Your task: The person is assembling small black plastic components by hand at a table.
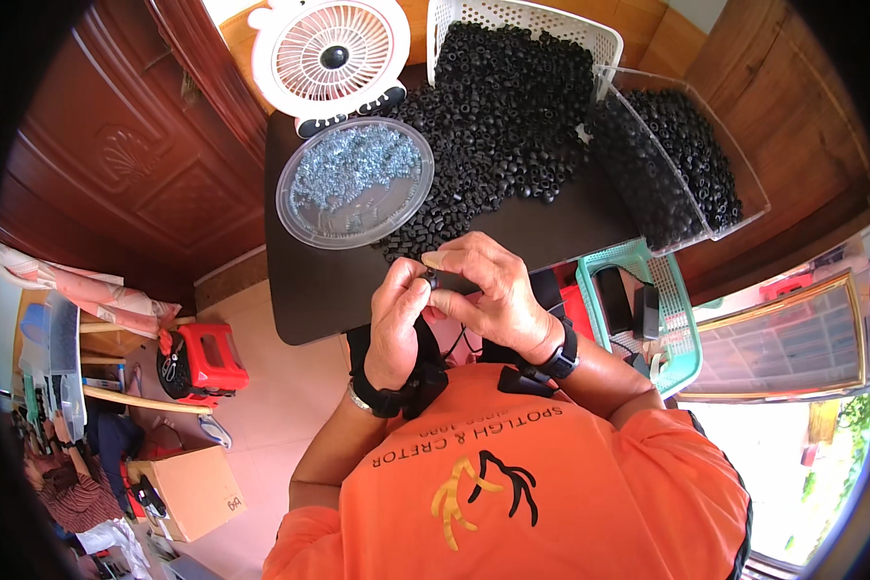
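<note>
Between the fingertips of both hands is a small black ring-like part, held just above the near edge of the dark table. My left hand pinches it from the left with thumb and forefinger. From the other side my right hand closes its thumb and fingers on the same part. Fingers cover much of it, so its exact shape is hard to make out. Just beyond my hands spreads a large heap of similar black parts. A round clear plastic tray with many tiny bluish-clear pieces stands left of the heap.
A white fan stands at the back left. Behind the heap lies a tipped white basket; a clear bin of black parts is at the right. Below it sits a turquoise basket. On the floor are a red case and a cardboard box.
</note>
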A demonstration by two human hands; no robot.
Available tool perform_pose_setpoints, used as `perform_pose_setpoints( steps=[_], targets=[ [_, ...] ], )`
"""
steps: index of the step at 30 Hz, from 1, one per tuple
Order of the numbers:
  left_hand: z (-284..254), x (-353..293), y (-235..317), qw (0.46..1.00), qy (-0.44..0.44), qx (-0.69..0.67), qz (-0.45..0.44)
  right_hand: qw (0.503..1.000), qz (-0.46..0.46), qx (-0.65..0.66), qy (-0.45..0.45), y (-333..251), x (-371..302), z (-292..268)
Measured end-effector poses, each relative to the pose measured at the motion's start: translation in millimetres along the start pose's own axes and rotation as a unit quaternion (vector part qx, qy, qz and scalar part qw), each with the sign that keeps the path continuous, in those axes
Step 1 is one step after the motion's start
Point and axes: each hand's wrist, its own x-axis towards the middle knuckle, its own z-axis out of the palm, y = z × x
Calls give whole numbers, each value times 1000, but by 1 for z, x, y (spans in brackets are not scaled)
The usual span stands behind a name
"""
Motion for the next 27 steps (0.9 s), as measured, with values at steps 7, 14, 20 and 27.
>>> perform_pose_setpoints(
  steps=[7, 14, 20, 27],
  targets=[
    [6, -1, -4, 1000, -8, 1, 23, 997, -13, -77, -9, -7, -3, -3],
    [3, -2, -11, 1000, 11, -12, 22, 997, -8, -79, -18, -9, -3, 1],
    [5, -1, -4, 999, 8, -38, -3, 998, 5, -65, -13, -1, -4, -3],
    [0, -5, -1, 994, -45, -83, -50, 1000, 4, -25, -13, 3, -6, -6]
  ],
)
